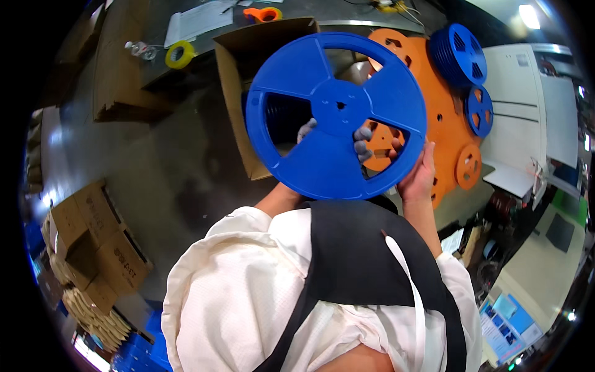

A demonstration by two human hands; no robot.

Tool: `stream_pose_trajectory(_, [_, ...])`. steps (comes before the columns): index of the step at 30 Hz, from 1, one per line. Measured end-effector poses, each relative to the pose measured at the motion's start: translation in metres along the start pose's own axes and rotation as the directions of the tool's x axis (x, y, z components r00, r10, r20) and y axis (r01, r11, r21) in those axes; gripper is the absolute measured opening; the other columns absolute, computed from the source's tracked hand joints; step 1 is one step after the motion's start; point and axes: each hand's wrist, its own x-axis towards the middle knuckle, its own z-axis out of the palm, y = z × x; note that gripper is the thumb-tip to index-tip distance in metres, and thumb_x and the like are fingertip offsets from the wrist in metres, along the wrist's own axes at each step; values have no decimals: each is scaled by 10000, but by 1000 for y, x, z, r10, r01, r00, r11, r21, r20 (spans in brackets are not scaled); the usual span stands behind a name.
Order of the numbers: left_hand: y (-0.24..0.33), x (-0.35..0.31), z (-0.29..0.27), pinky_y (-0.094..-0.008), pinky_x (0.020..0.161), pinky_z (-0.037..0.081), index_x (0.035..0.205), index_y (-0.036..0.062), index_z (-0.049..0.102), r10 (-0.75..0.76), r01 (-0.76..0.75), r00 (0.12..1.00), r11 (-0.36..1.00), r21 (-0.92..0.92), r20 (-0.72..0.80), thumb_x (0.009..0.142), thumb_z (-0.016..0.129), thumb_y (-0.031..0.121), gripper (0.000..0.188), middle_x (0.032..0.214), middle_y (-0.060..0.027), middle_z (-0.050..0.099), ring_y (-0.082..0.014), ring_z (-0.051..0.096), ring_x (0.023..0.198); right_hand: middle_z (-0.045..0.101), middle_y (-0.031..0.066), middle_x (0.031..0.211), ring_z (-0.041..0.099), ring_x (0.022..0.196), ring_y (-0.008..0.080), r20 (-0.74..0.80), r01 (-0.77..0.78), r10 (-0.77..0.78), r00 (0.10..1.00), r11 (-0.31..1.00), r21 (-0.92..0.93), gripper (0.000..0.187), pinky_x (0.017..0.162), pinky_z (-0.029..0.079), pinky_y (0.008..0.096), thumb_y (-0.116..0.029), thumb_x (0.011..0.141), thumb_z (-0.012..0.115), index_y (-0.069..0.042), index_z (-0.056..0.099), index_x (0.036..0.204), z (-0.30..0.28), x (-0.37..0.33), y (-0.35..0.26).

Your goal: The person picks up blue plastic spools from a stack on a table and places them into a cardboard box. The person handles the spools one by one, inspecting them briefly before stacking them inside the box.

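A large blue plastic reel [338,164] is held up in front of me, its round face toward me. It has a small centre hole and wide cut-out windows. My right hand [421,175] grips its lower right rim, with some fingers behind it. My left hand [306,129] reaches under the lower left edge and is mostly hidden by the reel. Grey-covered fingertips show through two of the windows. Just behind the reel stands an open cardboard box [230,93], with dark round edges visible inside it.
Right of the box, an orange surface [443,139] bears orange reels [469,166], a stack of blue reels [460,56] and a smaller blue reel [479,111]. Yellow tape [180,54] and an orange tape dispenser [263,14] lie on the far bench. Cardboard boxes [99,239] stand at left.
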Motion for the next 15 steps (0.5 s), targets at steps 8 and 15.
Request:
stream_pose_trajectory(8, [-10,5,1,-406,1065,406,1345,-26,387,92,-95,993,995,-24,-79,857,603,446,711,1235,-166,540,-299,570,1135,642,126,844,628,698,239,-95,-218,230,969,968,123,307,647,552,333,-339,979,498,-58,606,1039,-12,8,-1])
stream_pose_trajectory(15, [-5,9,1,-418,1090,380,1378,-29,353,97,-107,985,992,-65,-139,862,596,420,726,1269,-189,522,-319,570,1137,561,132,835,541,724,216,-86,-170,195,977,956,237,324,669,516,295,-252,999,443,46,519,1102,-27,20,11])
